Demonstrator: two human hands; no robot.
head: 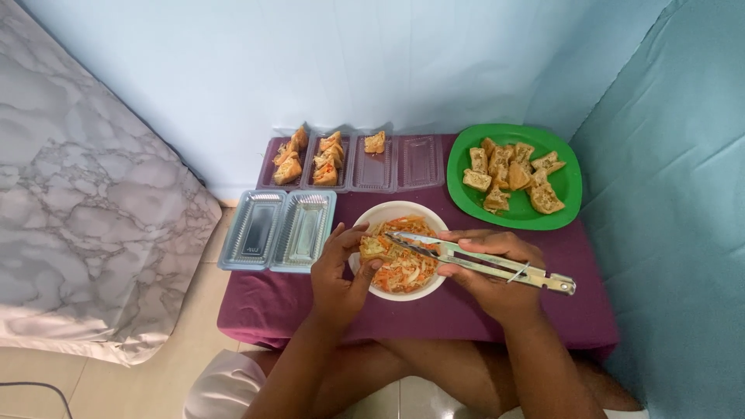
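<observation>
left hand (339, 273) – pinching tofu (373, 247) over bowl (388, 211), desk's front-middle | right hand (490, 268) – closed on tongs (473, 262) | tongs' long axis runs left, tips touching tofu | left hand nearer

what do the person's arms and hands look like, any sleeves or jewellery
Both forearms are bare up to the frame edge, with no sleeves in view. The left hand and right hand wear no gloves, and no watch, bracelet or ring shows. The nails look short.
</observation>
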